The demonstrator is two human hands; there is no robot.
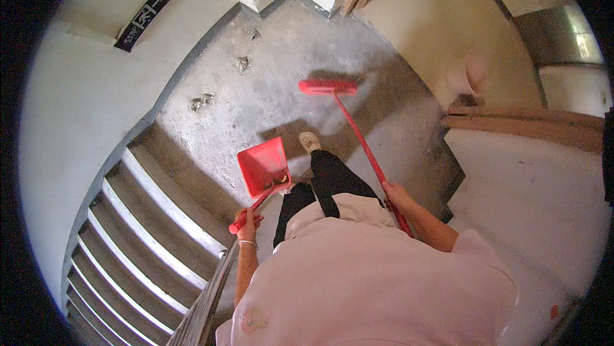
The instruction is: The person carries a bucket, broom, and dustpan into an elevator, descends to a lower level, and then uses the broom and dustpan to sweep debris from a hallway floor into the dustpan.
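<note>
My left hand grips the short handle of a red plastic dustpan. Dark debris lies in the pan near its handle end. In my right hand is the long red handle of a broom, which slants away from my right side. Its red bristled head is ahead of my foot, over the concrete landing; whether it touches the floor I cannot tell. A pale clog shoe stands between the pan and the broom handle.
Stairs with white-edged steps are at my left, beside a railing. Several small clumps of litter lie on the landing. A wall with an exit sign borders the left. A wooden ledge is at right.
</note>
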